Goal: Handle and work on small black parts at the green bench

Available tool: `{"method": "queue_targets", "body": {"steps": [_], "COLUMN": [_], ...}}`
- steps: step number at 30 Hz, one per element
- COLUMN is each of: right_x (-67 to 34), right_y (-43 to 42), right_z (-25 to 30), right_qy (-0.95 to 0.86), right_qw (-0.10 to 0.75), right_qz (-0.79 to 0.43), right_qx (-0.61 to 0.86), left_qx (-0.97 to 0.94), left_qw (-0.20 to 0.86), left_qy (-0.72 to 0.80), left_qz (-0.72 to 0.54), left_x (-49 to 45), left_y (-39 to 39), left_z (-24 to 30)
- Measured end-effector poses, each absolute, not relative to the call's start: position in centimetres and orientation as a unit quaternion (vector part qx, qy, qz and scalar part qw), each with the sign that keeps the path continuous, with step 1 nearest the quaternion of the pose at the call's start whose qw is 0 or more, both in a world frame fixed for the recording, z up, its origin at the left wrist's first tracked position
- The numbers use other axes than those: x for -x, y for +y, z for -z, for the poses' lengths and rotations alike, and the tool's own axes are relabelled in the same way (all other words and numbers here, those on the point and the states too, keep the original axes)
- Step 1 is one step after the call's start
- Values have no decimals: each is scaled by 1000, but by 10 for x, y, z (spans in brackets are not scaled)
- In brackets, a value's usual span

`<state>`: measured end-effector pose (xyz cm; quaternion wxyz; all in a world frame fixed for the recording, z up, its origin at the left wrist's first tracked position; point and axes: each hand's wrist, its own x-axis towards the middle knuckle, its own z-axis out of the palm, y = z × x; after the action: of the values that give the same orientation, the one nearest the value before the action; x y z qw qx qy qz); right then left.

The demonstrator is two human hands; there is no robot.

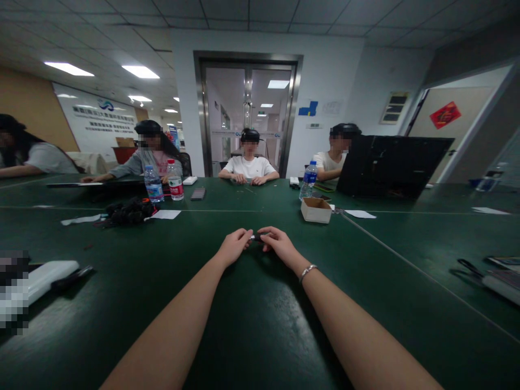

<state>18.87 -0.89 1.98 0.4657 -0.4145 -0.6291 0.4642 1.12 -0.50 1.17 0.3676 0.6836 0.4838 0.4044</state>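
Observation:
Over the middle of the green table [252,303], a small black object with a pale, silvery end [255,238] spans the gap between my hands; its exact kind is too small to make out. The fingers of my left hand [235,245] are closed on the pale end. My right hand [278,244], with a silver bracelet at the wrist, pinches the black end. My fingertips cover part of the object, and both forearms reach in from the bottom edge.
A small open cardboard box [316,211] stands ahead to the right, near a water bottle [309,179]. Two bottles and a black cable bundle [128,211] are ahead to the left. A white device [44,281] lies at near left. Several people sit around the table.

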Motion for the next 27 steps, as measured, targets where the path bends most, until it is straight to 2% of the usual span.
{"method": "queue_targets", "body": {"steps": [11,18,27], "right_x": [-187,-182,-177], "right_y": [-9,-16,-34], "right_z": [-18,-17,-30], "right_qy": [-659,-778,-860], "right_qw": [443,387,264], "right_qz": [-445,-232,-50], "right_qx": [414,438,433], "left_qx": [-716,-743,-745], "left_qw": [327,280,240], "left_qy": [486,479,514], "left_qz": [-380,-374,-351], "left_x": [-10,-12,-15], "left_y": [-5,-9,-12], "left_z": [-10,-13,-15]}}
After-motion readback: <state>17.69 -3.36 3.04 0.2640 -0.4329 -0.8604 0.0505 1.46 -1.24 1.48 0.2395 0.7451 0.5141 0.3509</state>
